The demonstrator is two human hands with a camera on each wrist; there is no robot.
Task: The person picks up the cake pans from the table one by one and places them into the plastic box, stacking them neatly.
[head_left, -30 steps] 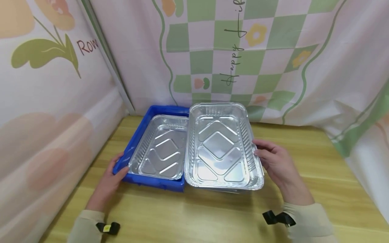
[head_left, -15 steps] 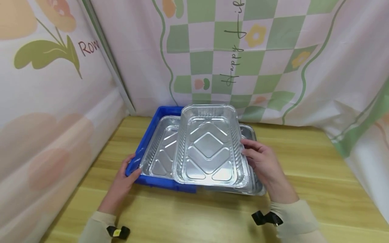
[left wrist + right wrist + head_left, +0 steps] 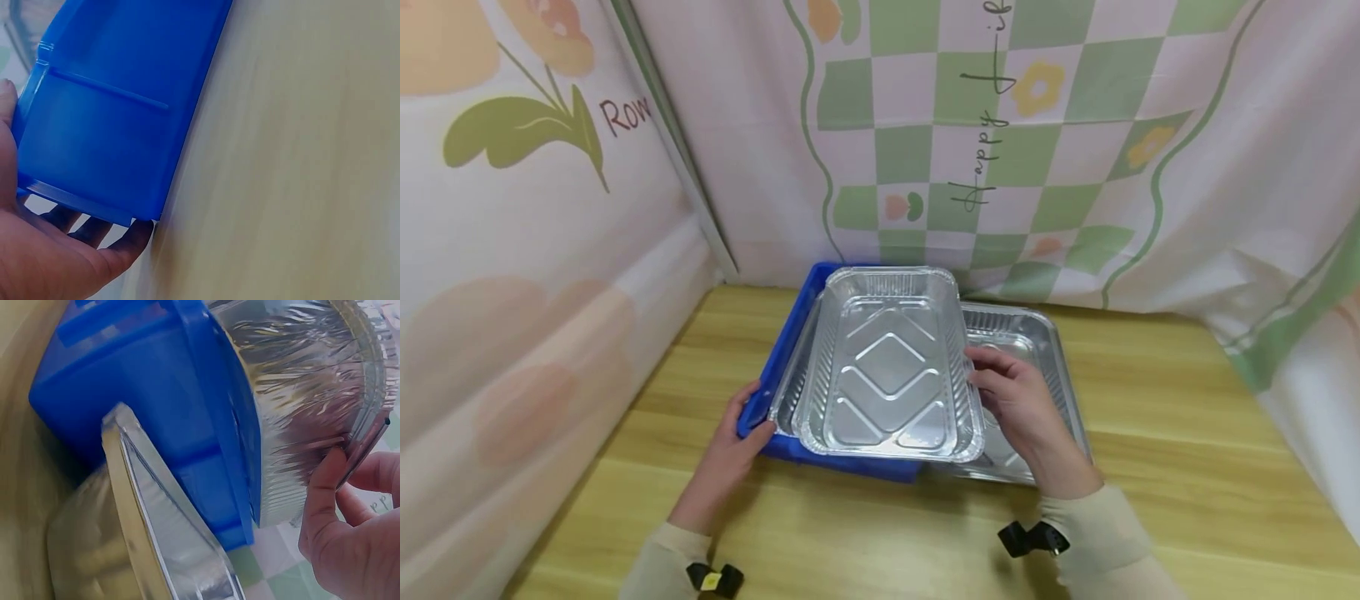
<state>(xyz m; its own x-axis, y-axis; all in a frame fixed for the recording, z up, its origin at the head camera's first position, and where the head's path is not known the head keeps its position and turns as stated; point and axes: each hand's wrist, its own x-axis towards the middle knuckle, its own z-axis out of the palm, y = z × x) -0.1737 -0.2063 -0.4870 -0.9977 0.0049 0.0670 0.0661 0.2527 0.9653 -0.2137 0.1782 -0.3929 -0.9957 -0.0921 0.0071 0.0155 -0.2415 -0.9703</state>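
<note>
I see the right hand [image 3: 1017, 400] pinching the upper foil tray [image 3: 887, 367], now farther left over the blue bin [image 3: 850, 467] the left hand [image 3: 732, 450] grips; the rightmost tray [image 3: 1017, 337] shows more.

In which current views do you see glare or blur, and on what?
Head view: white glare lines on the ridged base of the silver rectangular foil tray in the right hand; left wrist view: the pale wooden table looks soft, its grain smeared; right wrist view: the tray's crinkled wall shows broken reflections.
</note>
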